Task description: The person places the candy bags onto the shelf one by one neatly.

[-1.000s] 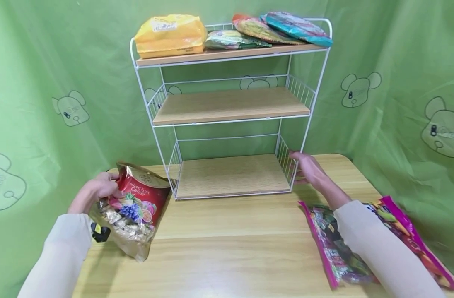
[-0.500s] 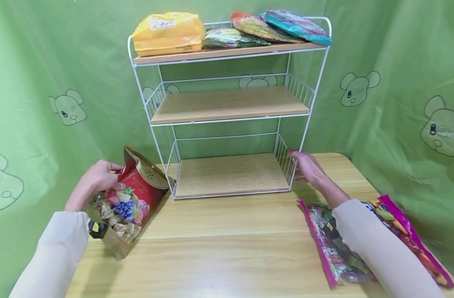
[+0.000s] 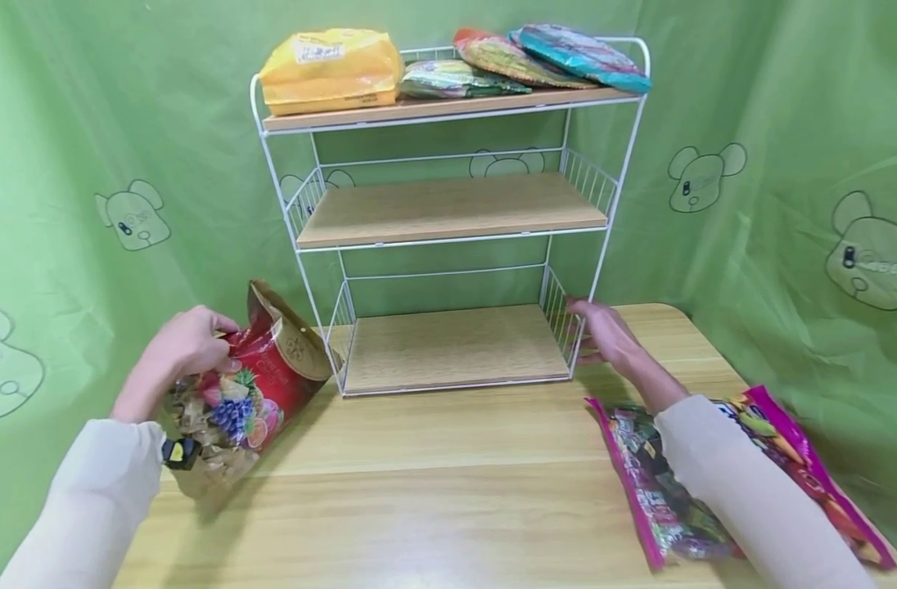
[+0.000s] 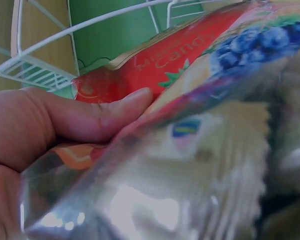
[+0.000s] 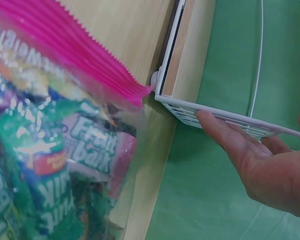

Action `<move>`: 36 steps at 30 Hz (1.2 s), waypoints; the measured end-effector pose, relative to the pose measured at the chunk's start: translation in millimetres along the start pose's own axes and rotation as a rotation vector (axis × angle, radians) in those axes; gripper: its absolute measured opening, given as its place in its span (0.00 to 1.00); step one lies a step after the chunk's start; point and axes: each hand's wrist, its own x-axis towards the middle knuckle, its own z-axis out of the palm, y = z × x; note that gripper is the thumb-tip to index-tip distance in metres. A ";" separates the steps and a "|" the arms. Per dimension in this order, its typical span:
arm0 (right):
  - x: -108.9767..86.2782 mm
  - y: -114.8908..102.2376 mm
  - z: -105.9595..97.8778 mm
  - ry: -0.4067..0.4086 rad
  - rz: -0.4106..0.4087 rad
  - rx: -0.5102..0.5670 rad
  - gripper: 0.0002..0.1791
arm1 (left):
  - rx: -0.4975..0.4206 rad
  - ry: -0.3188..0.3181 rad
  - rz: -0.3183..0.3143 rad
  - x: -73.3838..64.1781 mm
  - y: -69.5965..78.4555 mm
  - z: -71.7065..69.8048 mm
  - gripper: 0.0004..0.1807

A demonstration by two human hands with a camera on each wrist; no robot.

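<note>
A red and gold bag of mixed fruit candy [image 3: 272, 376] leans on the table beside the rack's left side, tilted with its clear lower part toward the front left. My left hand [image 3: 194, 343] pinches its left edge; the thumb [image 4: 115, 112] lies on the printed front in the left wrist view. Across the rack, my right hand [image 3: 603, 331] touches the lower right wire side panel, its fingers [image 5: 222, 132] fairly straight along the wires. The white wire rack [image 3: 456, 384] has three wooden shelves.
Below my right forearm lies a pink-edged candy bag [image 3: 628, 483] on the table [image 3: 434, 515]. On the top shelf are a yellow bag [image 3: 331, 74], a green packet [image 3: 459, 79], an orange and yellow packet [image 3: 518, 61] and a blue packet [image 3: 581, 56]. Green curtain [image 3: 65, 106] surrounds the table.
My left hand has moved slightly left and up, and the mixed fruit candy bag's lower end has swung left. The right hand stays at the rack's side.
</note>
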 end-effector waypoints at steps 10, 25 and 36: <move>-1.4 -3.3 -2.9 0.007 -0.006 -0.009 0.37 | 0.029 -0.045 0.068 -13.3 11.9 -2.8 0.33; -2.2 -1.1 -4.1 0.016 -0.003 -0.012 0.39 | 0.089 0.013 0.211 -33.7 43.5 -1.0 0.28; 0.2 0.3 0.5 0.012 0.001 -0.005 0.38 | 0.003 0.009 0.276 -42.7 78.7 4.6 0.24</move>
